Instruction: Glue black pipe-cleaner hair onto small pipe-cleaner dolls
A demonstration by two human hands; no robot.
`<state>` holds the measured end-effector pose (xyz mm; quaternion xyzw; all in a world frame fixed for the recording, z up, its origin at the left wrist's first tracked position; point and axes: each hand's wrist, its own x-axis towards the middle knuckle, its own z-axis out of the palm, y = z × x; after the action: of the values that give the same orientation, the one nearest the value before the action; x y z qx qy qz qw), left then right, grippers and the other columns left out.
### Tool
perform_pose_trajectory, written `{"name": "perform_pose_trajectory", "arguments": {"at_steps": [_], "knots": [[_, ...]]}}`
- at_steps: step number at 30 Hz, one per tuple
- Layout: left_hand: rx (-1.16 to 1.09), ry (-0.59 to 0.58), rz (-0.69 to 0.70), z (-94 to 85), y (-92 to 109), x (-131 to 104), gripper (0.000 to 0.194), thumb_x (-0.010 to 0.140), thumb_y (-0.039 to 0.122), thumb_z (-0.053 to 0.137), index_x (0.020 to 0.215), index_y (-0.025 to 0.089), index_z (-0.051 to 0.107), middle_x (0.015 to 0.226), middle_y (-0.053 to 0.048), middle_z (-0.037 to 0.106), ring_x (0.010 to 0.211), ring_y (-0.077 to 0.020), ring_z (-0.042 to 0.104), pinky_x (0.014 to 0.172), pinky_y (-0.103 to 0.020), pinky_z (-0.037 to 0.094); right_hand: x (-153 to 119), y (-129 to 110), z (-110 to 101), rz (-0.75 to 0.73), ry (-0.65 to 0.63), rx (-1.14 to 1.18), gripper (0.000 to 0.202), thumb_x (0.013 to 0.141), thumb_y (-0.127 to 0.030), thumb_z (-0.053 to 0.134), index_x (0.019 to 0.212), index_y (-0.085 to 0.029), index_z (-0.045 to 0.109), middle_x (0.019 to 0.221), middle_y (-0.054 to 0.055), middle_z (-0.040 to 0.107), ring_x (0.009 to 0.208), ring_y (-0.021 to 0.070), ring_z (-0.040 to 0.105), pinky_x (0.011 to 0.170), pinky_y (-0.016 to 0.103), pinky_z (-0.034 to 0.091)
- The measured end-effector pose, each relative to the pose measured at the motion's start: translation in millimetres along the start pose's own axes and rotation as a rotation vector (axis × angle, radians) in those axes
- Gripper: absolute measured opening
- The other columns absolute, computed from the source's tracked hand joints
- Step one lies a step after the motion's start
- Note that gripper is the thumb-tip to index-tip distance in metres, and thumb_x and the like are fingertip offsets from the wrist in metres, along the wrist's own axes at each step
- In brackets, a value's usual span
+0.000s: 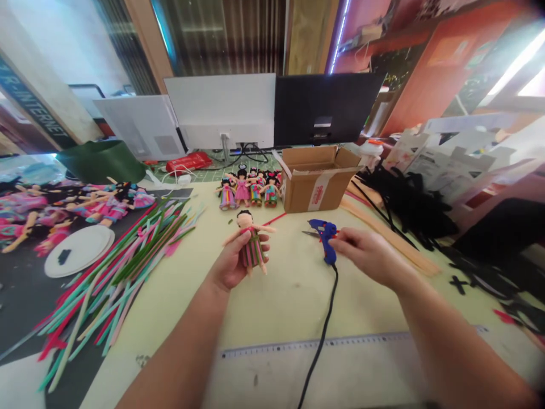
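My left hand (233, 262) is closed around a small doll (252, 250) that looks made of fuzzy pipe cleaners. The doll is upright, face towards me, with a green and pink striped dress, black hair on its head and its arms spread. At my right hand (361, 253) is a blue hot glue gun (327, 241), its nozzle pointing left and its black cord (321, 341) running towards me. My right thumb and fingers are curled together at the rear of its handle. A pointed metal tip shows beneath the gun.
Several finished dolls (249, 190) stand beside an open cardboard box (315, 182). Loose coloured pipe cleaners (128, 272) and a white plate (79, 250) lie left, with more dolls behind. Black pipe cleaners (395, 193) are heaped right. A ruler (298, 345) crosses the front; monitors (221, 108) stand behind.
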<state>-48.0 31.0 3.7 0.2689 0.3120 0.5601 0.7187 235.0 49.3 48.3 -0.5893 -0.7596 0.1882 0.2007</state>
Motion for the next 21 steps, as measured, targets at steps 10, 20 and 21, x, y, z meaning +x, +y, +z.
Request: {"name": "perform_pose_trajectory", "arguments": {"at_steps": [10,20,21], "knots": [[0.022,-0.003,0.005,-1.3,1.7,-0.3,0.018,0.085,0.028,0.060,0.099,0.016,0.065,0.091,-0.007,0.071,0.074,-0.0200,0.069,0.063,-0.035,0.058,-7.2,-35.9,55.4,-0.246,-0.425,-0.130,0.017,0.071,-0.008,0.053,0.074,-0.020,0.065,0.080,0.004,0.069,0.073,0.0178,0.061,0.061,0.025,0.037],[0.084,0.022,-0.022,3.9,-3.0,-1.4,0.017,0.082,0.026,0.065,0.094,0.013,0.066,0.088,-0.008,0.070,0.078,-0.0216,0.069,0.071,-0.038,0.058,-5.9,-13.0,20.4,-0.058,-0.266,-0.093,0.025,0.081,-0.040,0.058,0.065,-0.022,0.054,0.063,0.000,0.062,0.060,0.0160,0.055,0.054,0.026,0.035],[0.090,0.033,-0.023,4.4,-3.8,-1.2,0.017,0.081,0.026,0.065,0.093,0.013,0.066,0.087,-0.008,0.070,0.077,-0.0213,0.069,0.070,-0.037,0.058,-3.3,-3.6,13.7,0.023,-0.179,-0.106,0.031,0.082,-0.047,0.057,0.064,-0.022,0.052,0.062,0.000,0.060,0.060,0.0165,0.055,0.053,0.026,0.036]]}}
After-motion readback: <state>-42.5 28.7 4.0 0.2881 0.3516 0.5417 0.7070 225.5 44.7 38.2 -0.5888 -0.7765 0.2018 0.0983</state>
